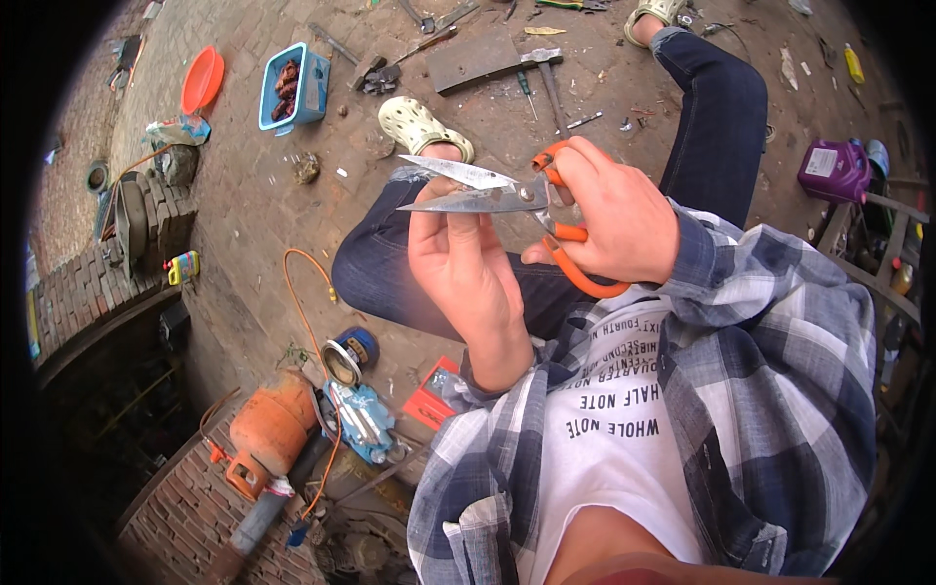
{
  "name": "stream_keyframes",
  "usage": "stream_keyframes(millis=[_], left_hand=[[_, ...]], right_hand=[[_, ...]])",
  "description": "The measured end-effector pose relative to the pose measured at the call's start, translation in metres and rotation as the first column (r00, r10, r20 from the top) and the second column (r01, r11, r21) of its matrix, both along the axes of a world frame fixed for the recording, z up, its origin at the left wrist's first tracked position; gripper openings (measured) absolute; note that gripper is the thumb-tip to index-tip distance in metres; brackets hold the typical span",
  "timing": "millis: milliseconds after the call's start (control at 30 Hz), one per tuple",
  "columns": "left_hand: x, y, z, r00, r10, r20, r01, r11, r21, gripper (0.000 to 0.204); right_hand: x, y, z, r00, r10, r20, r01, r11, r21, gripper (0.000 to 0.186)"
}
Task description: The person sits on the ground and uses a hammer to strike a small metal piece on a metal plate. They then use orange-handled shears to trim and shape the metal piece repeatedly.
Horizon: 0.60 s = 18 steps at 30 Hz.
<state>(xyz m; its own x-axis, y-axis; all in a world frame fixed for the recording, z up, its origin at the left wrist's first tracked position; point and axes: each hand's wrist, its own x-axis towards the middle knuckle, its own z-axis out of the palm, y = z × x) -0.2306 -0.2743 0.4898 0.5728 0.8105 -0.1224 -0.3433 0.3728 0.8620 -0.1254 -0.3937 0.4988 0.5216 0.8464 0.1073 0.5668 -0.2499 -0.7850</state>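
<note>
My right hand (616,214) grips scissors (487,197) by their orange handles, in front of my lap. The two grey metal blades point left and stand apart in a narrow V. My left hand (468,268) is raised at the blades, its fingers drawn together. Its fingertips show between the two blades, and the lower blade crosses in front of them. Whether they pinch that blade or something small cannot be made out.
On the ground ahead lie a hammer (554,93), a green-handled screwdriver (526,95) and a flat metal block (474,64). A blue basket (320,83) and an orange basin (202,80) stand far left. An orange gas cylinder (273,421) is near left, a purple jug (834,174) right.
</note>
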Motion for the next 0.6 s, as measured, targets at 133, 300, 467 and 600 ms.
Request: stream_keyframes(millis=[133,300,467,600], left_hand=[[0.003,0.000,0.002,0.999,0.017,-0.036,-0.018,0.999,-0.037,0.021],[0.004,0.000,-0.007,0.998,-0.066,0.002,0.066,0.994,-0.082,0.032],[0.007,0.004,-0.014,0.999,-0.052,0.004,0.052,0.995,-0.088,0.030],[0.011,0.006,-0.012,0.991,-0.100,0.086,0.112,0.984,-0.140,0.020]], right_hand=[[-0.001,0.001,-0.003,1.000,-0.001,0.008,0.001,0.999,-0.044,0.064],[0.005,0.000,-0.013,0.999,0.011,0.032,-0.006,0.989,-0.150,0.065],[0.009,0.001,-0.018,0.999,0.023,0.026,-0.020,0.992,-0.128,0.062],[0.014,0.000,-0.024,0.923,0.183,-0.338,-0.229,0.969,-0.098,0.051]])
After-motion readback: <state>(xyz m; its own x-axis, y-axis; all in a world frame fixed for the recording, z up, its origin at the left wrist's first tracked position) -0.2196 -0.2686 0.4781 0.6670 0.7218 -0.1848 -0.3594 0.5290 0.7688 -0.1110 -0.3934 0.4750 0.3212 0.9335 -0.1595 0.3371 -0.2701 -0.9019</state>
